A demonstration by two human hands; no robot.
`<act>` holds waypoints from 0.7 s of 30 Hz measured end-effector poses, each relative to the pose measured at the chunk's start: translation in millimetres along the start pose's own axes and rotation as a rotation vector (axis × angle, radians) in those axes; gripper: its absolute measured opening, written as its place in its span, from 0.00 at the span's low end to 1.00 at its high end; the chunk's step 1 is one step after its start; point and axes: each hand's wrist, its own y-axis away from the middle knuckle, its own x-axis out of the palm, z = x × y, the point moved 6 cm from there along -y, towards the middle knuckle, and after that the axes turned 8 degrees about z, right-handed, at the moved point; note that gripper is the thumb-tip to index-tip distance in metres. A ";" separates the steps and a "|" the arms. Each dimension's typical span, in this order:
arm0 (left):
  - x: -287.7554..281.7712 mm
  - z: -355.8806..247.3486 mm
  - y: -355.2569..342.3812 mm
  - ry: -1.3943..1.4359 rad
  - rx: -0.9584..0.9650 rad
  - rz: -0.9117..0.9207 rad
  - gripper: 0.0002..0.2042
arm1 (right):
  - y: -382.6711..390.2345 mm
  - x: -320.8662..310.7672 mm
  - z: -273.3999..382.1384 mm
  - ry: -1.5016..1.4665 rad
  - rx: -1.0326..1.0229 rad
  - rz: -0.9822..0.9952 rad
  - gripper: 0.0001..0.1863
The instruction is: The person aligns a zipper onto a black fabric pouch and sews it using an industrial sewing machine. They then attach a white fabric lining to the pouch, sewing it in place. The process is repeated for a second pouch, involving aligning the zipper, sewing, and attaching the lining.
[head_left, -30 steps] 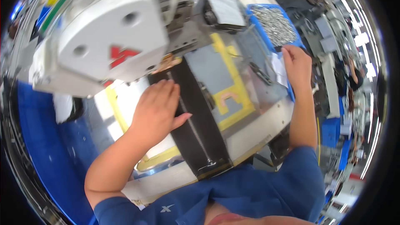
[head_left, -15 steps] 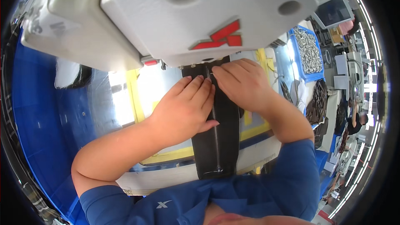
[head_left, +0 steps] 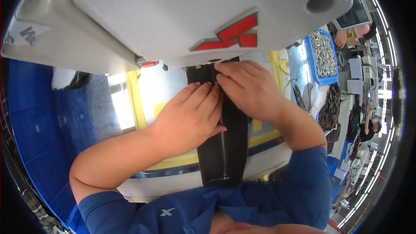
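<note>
A strip of black fabric [head_left: 232, 147] with a metal zipper [head_left: 223, 145] down its middle lies on the shiny machine table [head_left: 160, 86]. My left hand [head_left: 190, 119] presses flat on the fabric's left side, fingers together. On the right side my right hand [head_left: 247, 89] presses down, fingertips at the zipper's top. The fabric's far end runs under the head of a big white sewing machine [head_left: 182, 13], which hides the needle area.
Yellow tape lines [head_left: 134, 99] mark the table. A blue tray [head_left: 325, 54] of metal zipper pieces sits at the right, with dark fabric pieces [head_left: 331, 104] below it. Blue surfaces [head_left: 39, 117] lie to the left. Other people work in the far right background.
My head has leaned closer and the machine head fills more of the view. A second ago my right hand was out at the right; it has come to the fabric beside my left hand.
</note>
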 end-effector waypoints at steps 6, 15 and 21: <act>-0.1 -0.4 -0.2 0.021 0.003 -0.006 0.30 | -0.7 1.5 1.6 -0.014 0.022 0.064 0.11; -0.8 1.6 1.2 0.044 -0.007 -0.011 0.33 | -7.6 -2.2 -11.1 -0.160 0.084 0.065 0.11; -5.2 9.7 1.5 0.003 -0.094 -0.053 0.37 | -4.4 2.2 -12.6 -0.144 0.069 0.078 0.12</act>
